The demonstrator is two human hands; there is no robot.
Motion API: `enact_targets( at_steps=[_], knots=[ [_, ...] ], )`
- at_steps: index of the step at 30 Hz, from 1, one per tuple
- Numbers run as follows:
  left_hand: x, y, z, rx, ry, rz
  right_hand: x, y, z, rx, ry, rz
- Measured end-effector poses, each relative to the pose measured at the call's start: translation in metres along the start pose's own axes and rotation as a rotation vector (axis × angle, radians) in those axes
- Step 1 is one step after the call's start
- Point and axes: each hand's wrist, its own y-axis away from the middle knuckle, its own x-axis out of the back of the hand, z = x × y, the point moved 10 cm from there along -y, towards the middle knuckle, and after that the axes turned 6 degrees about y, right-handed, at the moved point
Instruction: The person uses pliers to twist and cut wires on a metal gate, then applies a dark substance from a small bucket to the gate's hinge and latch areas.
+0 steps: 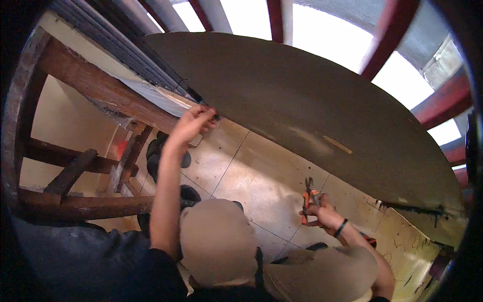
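My left hand (pixel 188 128) is raised to the left end of a wide dark grey-brown panel (pixel 302 110). Its fingers are pinched together at the panel's lower corner, by a small dark bit that is too small to name. In my right hand (pixel 326 215) is a pair of pliers (pixel 308 192) with orange and black handles. The jaws point up, away from me, and stand apart from the panel's lower edge. A dark band circles the right wrist.
Left of me stands a brown wooden frame (pixel 83 206) with crossbars. Dark footwear (pixel 153 153) lies beside it on the tiled floor (pixel 234 173). Beyond the panel rise red bars (pixel 390 38) with bright light between them. My beige-clad knees (pixel 216 241) are bent below my hands.
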Motion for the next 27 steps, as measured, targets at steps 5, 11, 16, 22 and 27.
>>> enact_targets(
  at_steps=[5,11,16,22,27],
  knots=[
    [0.021,-0.049,-0.123,0.077,0.157,0.316,-0.004,0.032,-0.049,-0.077,0.187,-0.108],
    [0.045,-0.032,-0.053,-0.397,0.175,0.71,-0.064,0.032,-0.117,-0.064,0.245,-0.194],
    [0.091,-0.032,-0.008,-0.42,-0.264,0.883,-0.152,-0.021,-0.205,0.144,0.262,-0.358],
    [0.122,-0.065,-0.015,-0.319,-0.101,0.737,-0.236,-0.074,-0.266,0.385,-0.113,-0.37],
    [0.099,-0.076,-0.028,-0.157,0.309,0.472,-0.253,-0.081,-0.294,0.42,-0.078,-0.385]
  ],
)
